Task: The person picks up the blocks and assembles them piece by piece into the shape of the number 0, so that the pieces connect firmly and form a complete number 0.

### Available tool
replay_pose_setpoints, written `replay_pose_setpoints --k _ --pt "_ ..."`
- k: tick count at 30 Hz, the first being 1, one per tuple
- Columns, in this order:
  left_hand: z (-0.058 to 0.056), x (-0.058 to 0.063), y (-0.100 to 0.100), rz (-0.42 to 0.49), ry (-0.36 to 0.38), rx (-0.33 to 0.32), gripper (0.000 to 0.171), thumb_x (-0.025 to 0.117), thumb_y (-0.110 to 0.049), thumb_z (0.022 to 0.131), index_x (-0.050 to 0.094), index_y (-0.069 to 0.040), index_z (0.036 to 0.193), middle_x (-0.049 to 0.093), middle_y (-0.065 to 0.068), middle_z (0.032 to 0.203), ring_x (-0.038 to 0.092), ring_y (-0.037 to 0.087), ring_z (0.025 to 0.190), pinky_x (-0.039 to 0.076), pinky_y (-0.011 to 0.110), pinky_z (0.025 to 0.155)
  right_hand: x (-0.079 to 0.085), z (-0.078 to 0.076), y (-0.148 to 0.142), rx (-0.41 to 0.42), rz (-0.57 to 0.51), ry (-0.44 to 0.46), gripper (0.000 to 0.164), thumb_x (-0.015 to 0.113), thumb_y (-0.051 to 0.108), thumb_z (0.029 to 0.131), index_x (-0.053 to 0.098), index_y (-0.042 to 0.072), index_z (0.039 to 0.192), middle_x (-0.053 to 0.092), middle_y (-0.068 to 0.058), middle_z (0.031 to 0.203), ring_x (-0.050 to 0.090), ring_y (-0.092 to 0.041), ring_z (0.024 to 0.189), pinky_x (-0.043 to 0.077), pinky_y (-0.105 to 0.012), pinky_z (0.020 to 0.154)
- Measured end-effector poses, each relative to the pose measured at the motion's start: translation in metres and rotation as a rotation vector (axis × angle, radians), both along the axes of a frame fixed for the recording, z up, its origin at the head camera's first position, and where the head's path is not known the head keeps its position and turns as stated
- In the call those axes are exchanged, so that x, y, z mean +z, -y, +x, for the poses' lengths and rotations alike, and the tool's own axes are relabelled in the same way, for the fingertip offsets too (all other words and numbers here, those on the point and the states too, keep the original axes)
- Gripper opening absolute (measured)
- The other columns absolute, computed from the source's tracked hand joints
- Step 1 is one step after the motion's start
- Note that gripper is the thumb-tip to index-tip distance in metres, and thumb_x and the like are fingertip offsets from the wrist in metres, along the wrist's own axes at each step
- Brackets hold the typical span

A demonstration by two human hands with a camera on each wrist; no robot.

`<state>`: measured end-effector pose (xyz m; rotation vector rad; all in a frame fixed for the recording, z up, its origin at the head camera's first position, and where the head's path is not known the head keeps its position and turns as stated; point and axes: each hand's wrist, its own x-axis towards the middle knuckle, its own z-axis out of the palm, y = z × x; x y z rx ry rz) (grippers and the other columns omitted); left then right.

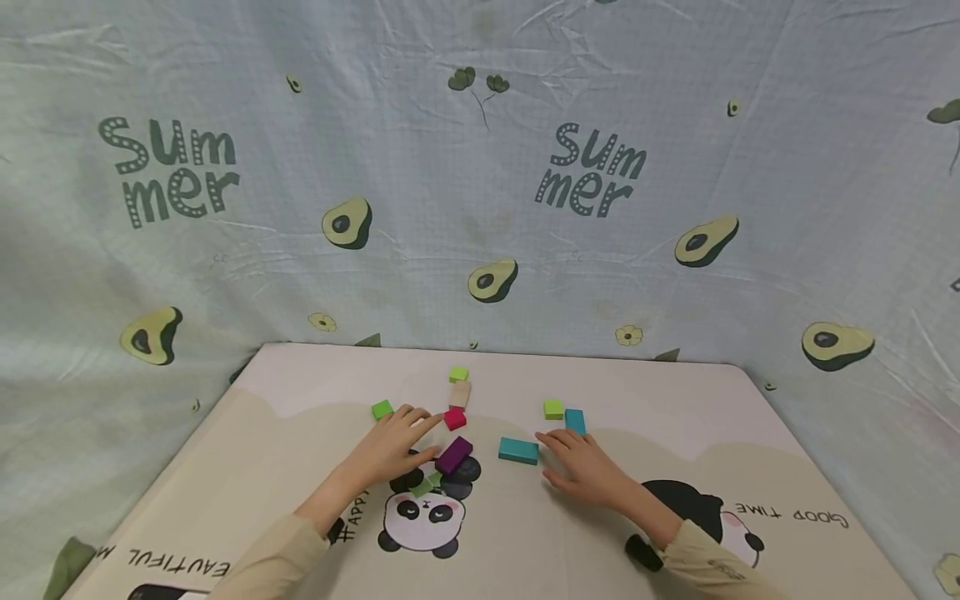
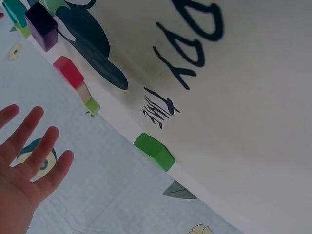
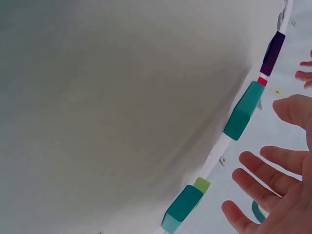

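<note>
My left hand (image 1: pixel 393 446) hovers with spread fingers left of a purple block (image 1: pixel 453 456) and close to a red block (image 1: pixel 454 418). A green block (image 1: pixel 382 409) lies just beyond its knuckles. In the left wrist view its fingers (image 2: pixel 48 170) are apart and hold nothing. My right hand (image 1: pixel 585 468), fingers loosely extended, is beside a teal block (image 1: pixel 518 451); a second teal block (image 1: pixel 575 421) lies just past its fingers. In the right wrist view nothing sits between the thumb and fingers (image 3: pixel 263 180) of that hand.
A wooden block (image 1: pixel 460 395) and a yellow-green block (image 1: pixel 459 375) lie in line beyond the red one. Another yellow-green block (image 1: pixel 553 409) stands by the far teal block. The blocks lie on a printed tabletop (image 1: pixel 315 475), with a patterned cloth (image 1: pixel 420 167) hanging behind.
</note>
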<state>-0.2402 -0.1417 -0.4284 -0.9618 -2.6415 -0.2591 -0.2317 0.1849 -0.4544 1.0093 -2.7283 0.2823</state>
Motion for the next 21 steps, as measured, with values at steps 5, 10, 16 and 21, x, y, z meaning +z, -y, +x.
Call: replay_pose_setpoints --k 5,10,16,21 --pt "-0.011 -0.004 -0.004 -0.006 0.009 0.018 0.041 0.060 -0.032 0.082 0.057 -0.010 0.118 0.059 0.005 0.100 0.050 0.020 0.093 0.045 0.039 0.080 0.000 -0.005 0.005 0.015 0.005 -0.021 0.047 0.061 0.028 0.083 0.050 0.007 0.124 0.054 -0.005 0.115 0.049 -0.021 0.109 0.041 -0.042 0.083" --pt "-0.022 -0.009 -0.007 -0.037 -0.012 0.026 0.035 0.060 -0.031 0.083 0.060 -0.010 0.111 0.059 0.004 0.094 0.050 0.019 0.089 0.044 0.036 0.075 0.001 -0.010 0.009 0.027 0.016 -0.027 0.045 0.060 0.028 0.083 0.052 0.008 0.121 0.054 -0.004 0.111 0.050 -0.020 0.104 0.042 -0.040 0.079" --pt "-0.034 -0.019 -0.010 -0.015 -0.041 -0.009 0.028 0.061 -0.025 0.082 0.062 -0.008 0.104 0.060 0.008 0.089 0.051 0.022 0.085 0.043 0.039 0.071 0.003 -0.015 0.011 0.055 0.025 -0.051 0.040 0.063 0.028 0.081 0.055 0.009 0.115 0.055 -0.003 0.105 0.051 -0.018 0.099 0.042 -0.036 0.073" --pt "-0.046 -0.027 -0.015 0.035 -0.067 -0.065 0.020 0.057 -0.023 0.085 0.062 -0.007 0.097 0.059 0.009 0.086 0.049 0.023 0.081 0.042 0.038 0.067 0.004 -0.019 0.012 0.058 0.047 -0.034 0.036 0.063 0.029 0.081 0.057 0.010 0.111 0.054 -0.001 0.099 0.051 -0.016 0.095 0.040 -0.033 0.071"
